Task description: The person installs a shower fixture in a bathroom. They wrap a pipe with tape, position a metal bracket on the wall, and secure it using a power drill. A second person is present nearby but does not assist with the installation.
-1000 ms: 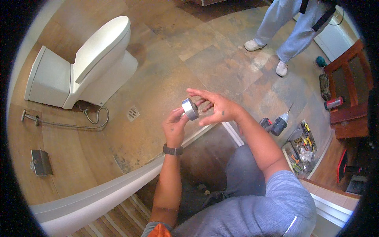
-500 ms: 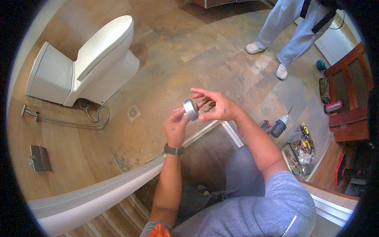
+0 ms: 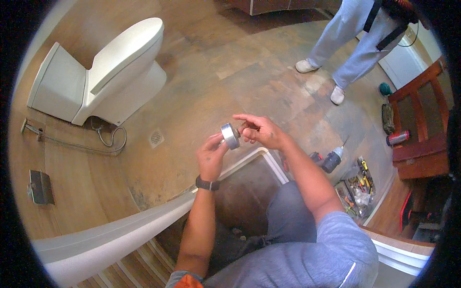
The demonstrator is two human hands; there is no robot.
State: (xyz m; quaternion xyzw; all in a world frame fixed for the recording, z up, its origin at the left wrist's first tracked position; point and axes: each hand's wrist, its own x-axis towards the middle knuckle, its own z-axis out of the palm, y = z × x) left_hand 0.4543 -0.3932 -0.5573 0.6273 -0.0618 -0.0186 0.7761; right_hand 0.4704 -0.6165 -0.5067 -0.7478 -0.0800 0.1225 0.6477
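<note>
Between my hands is a round silver metal fitting [image 3: 230,136], a short, wide cylinder with a darker, narrower part on its right side. My left hand [image 3: 211,154] grips it from the left; a dark band is round the wrist. The thumb and fingertips of my right hand [image 3: 265,132] close on the narrower part, while its index finger stretches out above the fitting. The exact kind of fitting does not show. Both hands are raised over the corner of a white frame [image 3: 264,152].
A white toilet [image 3: 125,62] and a floor drain [image 3: 156,138] are at the left. A drill [image 3: 332,160] and a tray of tools [image 3: 357,192] lie right of my arm. Another person in light blue trousers [image 3: 326,38] stands at the far right, near a wooden chair [image 3: 418,120].
My right hand's fingers have drawn in closer around the narrower part of the fitting. My left hand keeps its hold. The whole view has shifted slightly.
</note>
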